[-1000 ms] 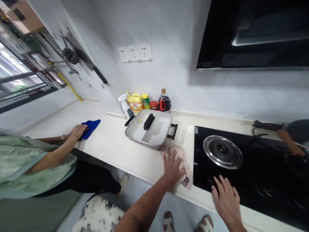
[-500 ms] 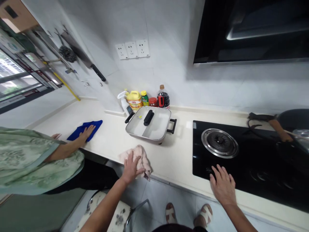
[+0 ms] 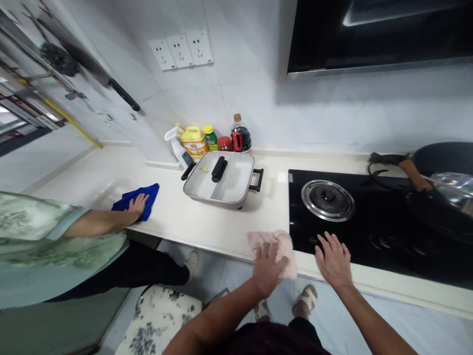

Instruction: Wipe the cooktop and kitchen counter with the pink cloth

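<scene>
My left hand (image 3: 269,270) presses down on a pale pink cloth (image 3: 285,242), fingers curved over it and a fold bunched by the thumb. The cloth lies at the front edge of the white countertop (image 3: 207,228), just left of the cooktop, and part of it hangs over the edge. My right hand (image 3: 334,261) rests with spread fingers on the front left corner of the black glass cooktop (image 3: 306,234), holding nothing. Behind my left hand stands an electric pan (image 3: 240,172) with a glass lid and black handles.
At the left, another person's hand (image 3: 138,204) rests on a blue cloth (image 3: 151,195). Against the wall stand a spray bottle (image 3: 176,143), a yellow jug (image 3: 194,143) and a dark bottle (image 3: 241,135). A wok (image 3: 443,158) sits at the right. A patterned stool (image 3: 162,315) stands below.
My left hand has slid the pink cloth rightward along the counter's front edge, close to the cooktop. My right hand stays on the cooktop corner. The other person's hand remains on the blue cloth.
</scene>
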Demonstrator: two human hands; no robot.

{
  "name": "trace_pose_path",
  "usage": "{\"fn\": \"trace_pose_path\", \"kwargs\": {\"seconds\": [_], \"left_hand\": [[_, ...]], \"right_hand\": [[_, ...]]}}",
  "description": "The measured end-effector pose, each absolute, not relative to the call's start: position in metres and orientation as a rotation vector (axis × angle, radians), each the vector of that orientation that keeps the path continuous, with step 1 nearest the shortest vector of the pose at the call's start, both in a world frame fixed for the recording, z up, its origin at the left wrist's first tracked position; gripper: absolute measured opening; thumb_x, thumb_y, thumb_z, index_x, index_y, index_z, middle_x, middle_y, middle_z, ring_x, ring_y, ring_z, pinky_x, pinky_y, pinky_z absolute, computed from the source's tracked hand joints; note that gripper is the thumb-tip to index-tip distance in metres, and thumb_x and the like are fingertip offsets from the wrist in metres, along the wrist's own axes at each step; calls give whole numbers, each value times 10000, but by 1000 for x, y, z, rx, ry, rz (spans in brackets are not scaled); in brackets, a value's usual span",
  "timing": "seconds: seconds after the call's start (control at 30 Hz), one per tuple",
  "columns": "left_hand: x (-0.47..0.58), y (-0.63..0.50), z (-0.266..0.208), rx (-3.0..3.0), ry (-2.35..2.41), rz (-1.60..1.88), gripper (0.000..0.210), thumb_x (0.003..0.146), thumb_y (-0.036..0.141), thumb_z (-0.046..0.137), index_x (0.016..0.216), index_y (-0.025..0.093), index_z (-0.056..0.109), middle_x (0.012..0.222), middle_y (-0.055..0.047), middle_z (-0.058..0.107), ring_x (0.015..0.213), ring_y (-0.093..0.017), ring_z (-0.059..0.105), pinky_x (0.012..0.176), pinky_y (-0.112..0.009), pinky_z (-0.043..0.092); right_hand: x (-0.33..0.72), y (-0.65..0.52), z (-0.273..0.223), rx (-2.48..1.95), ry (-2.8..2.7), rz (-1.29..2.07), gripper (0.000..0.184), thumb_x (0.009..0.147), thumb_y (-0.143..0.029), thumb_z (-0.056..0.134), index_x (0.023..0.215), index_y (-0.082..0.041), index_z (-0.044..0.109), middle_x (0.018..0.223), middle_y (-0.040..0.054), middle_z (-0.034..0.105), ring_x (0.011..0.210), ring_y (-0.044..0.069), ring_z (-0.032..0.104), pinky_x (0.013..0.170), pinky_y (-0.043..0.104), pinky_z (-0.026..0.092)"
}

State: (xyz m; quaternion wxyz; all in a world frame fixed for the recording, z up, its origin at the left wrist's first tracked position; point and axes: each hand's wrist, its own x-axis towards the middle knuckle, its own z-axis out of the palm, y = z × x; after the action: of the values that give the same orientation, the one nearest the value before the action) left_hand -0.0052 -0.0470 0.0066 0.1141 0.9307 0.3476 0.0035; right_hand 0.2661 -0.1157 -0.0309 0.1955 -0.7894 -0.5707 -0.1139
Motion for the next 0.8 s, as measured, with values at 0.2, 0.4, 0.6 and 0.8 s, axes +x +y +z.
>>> {"fn": "trace_pose_path", "kwargs": {"seconds": [0.2, 0.4, 0.6, 0.8], "left_hand": [[-24, -33, -4, 2811, 856, 114, 462, 916, 375, 657, 1368, 457, 614, 1645, -66, 414, 1461, -372, 394, 1135, -593, 356], [-154, 34, 14, 2832, 1057, -11, 549, 811, 276, 754, 1327, 433, 651, 1619, -75, 456, 1469, -378, 409, 1150, -595, 341], [-202, 51, 30, 2791, 1412, -116, 819, 724, 253, 795, 1487, 351, 512, 1612, -118, 466, 1448, -398, 432, 1155, -582, 337], [-112, 2, 8, 2837, 1299, -38, 565, 882, 301, 660, 1434, 386, 575, 1514, -128, 567, 1342, -404, 520, 1072, -628, 381]], "right_hand": [[269, -118, -31, -2217, -1609, -281, 481, 1028, -376, 374, 1420, -167, 560, 1563, 138, 489, 1485, 297, 364, 1225, 536, 231], [267, -117, -32, -2210, -1585, -255, 486, 1031, -382, 355, 1424, -178, 555, 1558, 142, 493, 1485, 310, 367, 1221, 553, 223], [263, -115, -27, -2234, -1584, -272, 474, 1045, -391, 342, 1387, -167, 582, 1552, 140, 502, 1483, 300, 373, 1228, 542, 227], [262, -115, -26, -2244, -1576, -216, 493, 1026, -361, 363, 1448, -180, 543, 1578, 139, 475, 1502, 319, 345, 1225, 567, 220]]}}
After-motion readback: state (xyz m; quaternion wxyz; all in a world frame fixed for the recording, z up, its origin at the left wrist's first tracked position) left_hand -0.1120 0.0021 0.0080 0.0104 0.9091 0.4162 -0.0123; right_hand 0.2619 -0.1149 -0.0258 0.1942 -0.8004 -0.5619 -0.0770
